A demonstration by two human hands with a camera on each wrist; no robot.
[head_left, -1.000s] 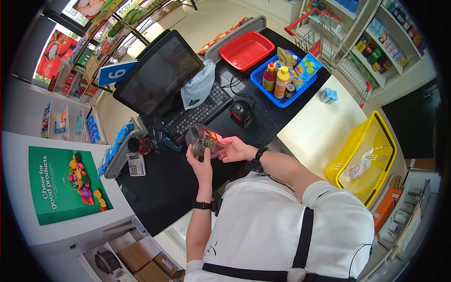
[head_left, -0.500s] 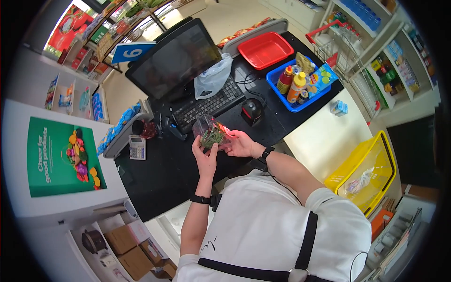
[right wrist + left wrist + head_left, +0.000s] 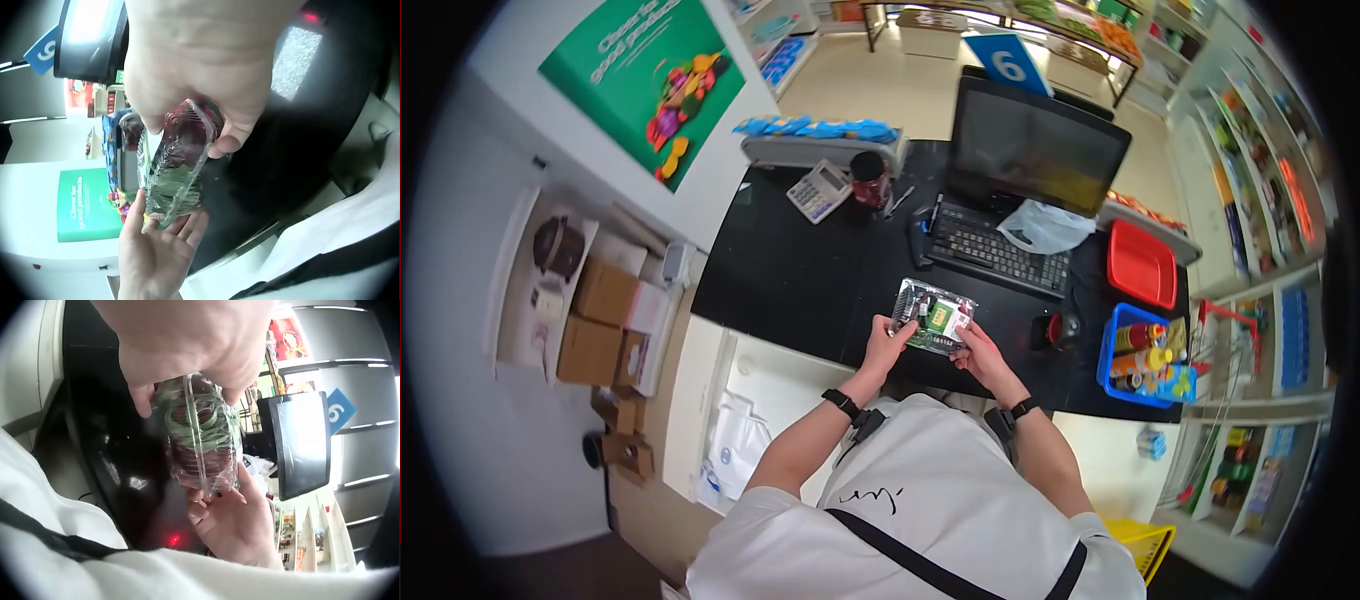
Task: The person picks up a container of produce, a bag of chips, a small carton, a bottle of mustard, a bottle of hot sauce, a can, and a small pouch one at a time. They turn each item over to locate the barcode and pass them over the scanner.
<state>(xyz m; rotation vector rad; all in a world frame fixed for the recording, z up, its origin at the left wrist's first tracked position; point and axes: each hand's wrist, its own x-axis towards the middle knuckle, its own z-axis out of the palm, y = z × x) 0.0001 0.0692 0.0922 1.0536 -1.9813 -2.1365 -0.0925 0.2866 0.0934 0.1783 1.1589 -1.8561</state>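
A clear plastic clamshell pack (image 3: 912, 305) with a green, yellow and white label (image 3: 945, 319) is held between both hands over the black counter. My left hand (image 3: 884, 347) grips its left end, thumb on top. My right hand (image 3: 985, 357) holds the opposite end, by the label. Through the ridged plastic of the pack (image 3: 199, 434) in the left wrist view, green and dark red produce shows. The right wrist view shows the edge of the pack (image 3: 178, 165), with fingers of each hand on its ends.
Beyond the hands stand a keyboard (image 3: 990, 245), a monitor (image 3: 1040, 145) and a plastic bag (image 3: 1050, 228). A black scanner (image 3: 1055, 330), blue basket of bottles (image 3: 1110, 350) and red tray (image 3: 1140, 262) are to the right. A calculator (image 3: 820, 190) and dark-lidded jar (image 3: 869, 180) lie left.
The head view has swung round to the left. The pack has been turned over in both hands, so its green and yellow label now faces up.
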